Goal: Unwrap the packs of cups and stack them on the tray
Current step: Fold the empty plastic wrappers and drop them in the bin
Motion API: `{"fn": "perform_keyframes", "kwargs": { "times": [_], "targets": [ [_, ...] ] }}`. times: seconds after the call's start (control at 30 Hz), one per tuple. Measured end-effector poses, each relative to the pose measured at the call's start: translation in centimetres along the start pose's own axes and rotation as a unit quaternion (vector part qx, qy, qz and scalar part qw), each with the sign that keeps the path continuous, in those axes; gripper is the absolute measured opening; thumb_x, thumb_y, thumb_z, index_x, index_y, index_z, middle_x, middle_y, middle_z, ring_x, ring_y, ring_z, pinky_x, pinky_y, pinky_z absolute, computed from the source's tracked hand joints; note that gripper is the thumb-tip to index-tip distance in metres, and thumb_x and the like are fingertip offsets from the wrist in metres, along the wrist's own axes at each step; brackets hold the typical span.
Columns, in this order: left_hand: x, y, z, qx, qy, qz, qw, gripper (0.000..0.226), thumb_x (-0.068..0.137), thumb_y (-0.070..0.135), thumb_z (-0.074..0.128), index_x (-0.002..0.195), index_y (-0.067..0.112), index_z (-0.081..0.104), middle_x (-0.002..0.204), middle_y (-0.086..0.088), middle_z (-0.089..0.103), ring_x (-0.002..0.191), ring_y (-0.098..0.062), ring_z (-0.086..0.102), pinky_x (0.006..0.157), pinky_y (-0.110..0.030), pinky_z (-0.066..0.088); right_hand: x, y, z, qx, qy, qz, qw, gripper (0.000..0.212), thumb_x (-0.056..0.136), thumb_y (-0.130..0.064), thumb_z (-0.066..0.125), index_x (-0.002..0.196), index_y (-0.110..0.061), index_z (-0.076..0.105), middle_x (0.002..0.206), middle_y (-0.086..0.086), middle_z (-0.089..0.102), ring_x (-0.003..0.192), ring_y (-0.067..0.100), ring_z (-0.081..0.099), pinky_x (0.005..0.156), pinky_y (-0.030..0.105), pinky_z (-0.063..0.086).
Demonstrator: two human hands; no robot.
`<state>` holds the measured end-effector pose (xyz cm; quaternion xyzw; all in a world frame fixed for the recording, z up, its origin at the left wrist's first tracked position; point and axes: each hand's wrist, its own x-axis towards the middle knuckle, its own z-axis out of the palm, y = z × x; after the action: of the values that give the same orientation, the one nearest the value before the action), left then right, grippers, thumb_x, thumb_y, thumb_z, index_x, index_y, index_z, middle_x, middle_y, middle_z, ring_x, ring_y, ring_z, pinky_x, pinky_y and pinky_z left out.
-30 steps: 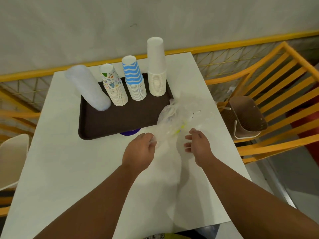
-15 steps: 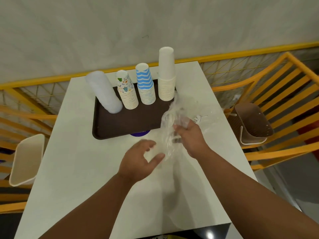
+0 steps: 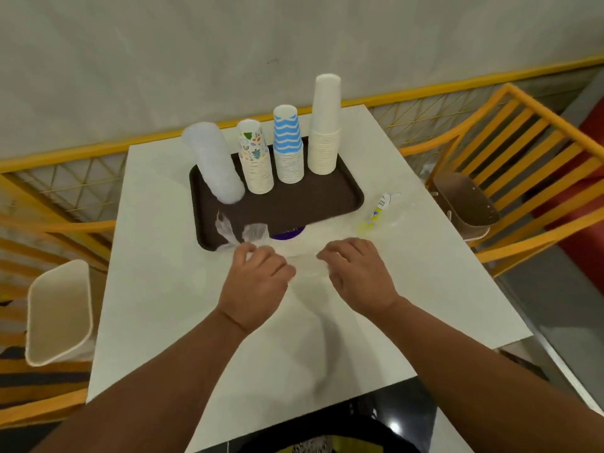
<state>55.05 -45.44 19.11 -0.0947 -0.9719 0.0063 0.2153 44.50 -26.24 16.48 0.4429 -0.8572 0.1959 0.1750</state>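
Observation:
A dark brown tray (image 3: 313, 204) stands at the far middle of the white table (image 3: 170, 289). On it are a leaning stack of clear plastic cups (image 3: 215, 165), a patterned paper stack (image 3: 255, 158), a blue-striped stack (image 3: 288, 145) and a tall white stack (image 3: 325, 125). An empty clear plastic wrap (image 3: 307, 266) lies spread across the table in front of the tray, one end crumpled over the tray's near left corner. My left hand (image 3: 258, 279) grips the wrap with curled fingers. My right hand (image 3: 358, 276) holds its other side, fingertips curled down on it.
A small printed label (image 3: 379, 209) lies on the wrap's right end by the tray. Something purple (image 3: 287, 236) peeks from under the tray's front edge. Orange slatted chairs (image 3: 510, 152) with a brown seat stand at the right, a cream seat (image 3: 58, 308) at the left.
The wrap was bunched up and lifted in my right hand; now it lies pulled out flat on the table, with my hands apart on either side of it.

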Motion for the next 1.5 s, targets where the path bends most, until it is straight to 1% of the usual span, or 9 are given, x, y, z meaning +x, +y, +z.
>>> {"fn": "perform_keyframes", "kwargs": {
  "times": [0.2, 0.4, 0.53, 0.77, 1.03, 1.2, 1.27, 1.37, 1.5],
  "targets": [
    [-8.3, 2.4, 5.5, -0.014, -0.221, 0.023, 0.975, 0.040, 0.074, 0.012, 0.034, 0.084, 0.022, 0.072, 0.081, 0.001, 0.064, 0.067, -0.022, 0.058, 0.070, -0.034, 0.040, -8.8, 2.0, 2.7, -0.011, -0.204, 0.005, 0.979, 0.041, 0.054, -0.004, 0.088, 0.090, -0.017, 0.075, 0.095, 0.004, 0.071, 0.081, 0.028, 0.066, 0.077, 0.035, 0.055],
    [-7.9, 3.6, 5.4, -0.048, -0.173, -0.031, 0.983, 0.031, 0.074, 0.037, 0.055, 0.094, 0.018, 0.069, 0.104, -0.001, 0.064, 0.093, -0.027, 0.055, 0.084, -0.042, 0.036, -9.8, 4.3, 2.9, 0.047, -0.200, -0.012, 0.979, 0.036, 0.061, -0.005, 0.088, 0.095, -0.010, 0.075, 0.097, 0.008, 0.071, 0.085, 0.028, 0.067, 0.075, 0.032, 0.057],
    [-6.9, 4.5, 7.0, -0.101, -0.199, 0.016, 0.975, 0.024, 0.087, 0.023, 0.046, 0.084, 0.019, 0.069, 0.100, 0.003, 0.068, 0.094, -0.023, 0.062, 0.084, -0.031, 0.037, -10.0, 5.8, 3.1, 0.035, -0.179, -0.087, 0.979, 0.018, 0.075, -0.013, 0.069, 0.091, -0.014, 0.075, 0.096, 0.002, 0.070, 0.091, 0.027, 0.063, 0.088, 0.035, 0.049],
    [-5.5, 3.9, 6.9, -0.242, -0.199, -0.235, 0.920, 0.038, 0.095, 0.035, 0.037, 0.098, 0.014, 0.069, 0.093, -0.002, 0.068, 0.087, -0.023, 0.061, 0.080, -0.030, 0.047, -8.3, 6.3, 2.5, 0.079, -0.215, 0.083, 0.970, 0.035, 0.093, -0.025, 0.041, 0.095, -0.008, 0.072, 0.085, 0.009, 0.070, 0.075, 0.032, 0.064, 0.073, 0.038, 0.053],
    [-4.4, 1.2, 6.9, -0.258, -0.244, -0.395, 0.847, 0.019, 0.089, 0.022, 0.067, 0.106, 0.015, 0.065, 0.098, 0.000, 0.062, 0.094, -0.021, 0.059, 0.083, -0.028, 0.045, -5.8, 6.0, 3.8, 0.058, -0.291, 0.221, 0.929, 0.017, 0.096, -0.023, 0.047, 0.098, -0.015, 0.062, 0.089, 0.006, 0.062, 0.083, 0.030, 0.058, 0.069, 0.035, 0.047],
    [-3.9, 3.9, 5.8, -0.137, -0.083, -0.161, 0.974, 0.036, 0.076, 0.029, 0.059, 0.105, 0.011, 0.068, 0.113, -0.007, 0.065, 0.112, -0.029, 0.056, 0.099, -0.043, 0.036, -6.0, 6.0, 4.1, 0.085, -0.247, 0.219, 0.940, 0.013, 0.091, -0.019, 0.058, 0.095, -0.012, 0.068, 0.098, 0.008, 0.056, 0.090, 0.029, 0.052, 0.071, 0.038, 0.050],
    [-3.0, 7.2, 6.8, -0.132, -0.187, -0.047, 0.972, 0.042, 0.089, 0.027, 0.048, 0.125, 0.011, 0.064, 0.138, -0.010, 0.056, 0.135, -0.032, 0.043, 0.117, -0.045, 0.023, -5.7, 6.2, 4.2, 0.104, -0.255, 0.229, 0.934, 0.011, 0.088, -0.018, 0.061, 0.093, -0.014, 0.070, 0.095, 0.006, 0.056, 0.090, 0.029, 0.055, 0.073, 0.036, 0.050],
    [-3.3, 9.2, 8.8, -0.074, -0.359, -0.076, 0.927, 0.059, 0.103, 0.043, 0.017, 0.156, 0.021, 0.007, 0.164, 0.000, -0.006, 0.150, -0.023, -0.012, 0.120, -0.042, -0.013, -4.9, 6.8, 3.7, 0.106, -0.287, 0.285, 0.908, 0.010, 0.085, -0.024, 0.066, 0.094, -0.020, 0.069, 0.095, 0.000, 0.059, 0.094, 0.026, 0.059, 0.081, 0.035, 0.048],
    [-4.6, 8.1, 10.0, -0.057, -0.363, -0.078, 0.927, 0.075, 0.084, 0.055, -0.013, 0.153, 0.027, -0.011, 0.156, 0.008, -0.026, 0.141, -0.015, -0.029, 0.116, -0.038, -0.021, -5.1, 5.7, 2.8, 0.020, -0.154, 0.231, 0.960, 0.027, 0.083, -0.029, 0.063, 0.109, -0.022, 0.067, 0.113, -0.001, 0.063, 0.109, 0.028, 0.054, 0.094, 0.038, 0.036]
  ]
}}
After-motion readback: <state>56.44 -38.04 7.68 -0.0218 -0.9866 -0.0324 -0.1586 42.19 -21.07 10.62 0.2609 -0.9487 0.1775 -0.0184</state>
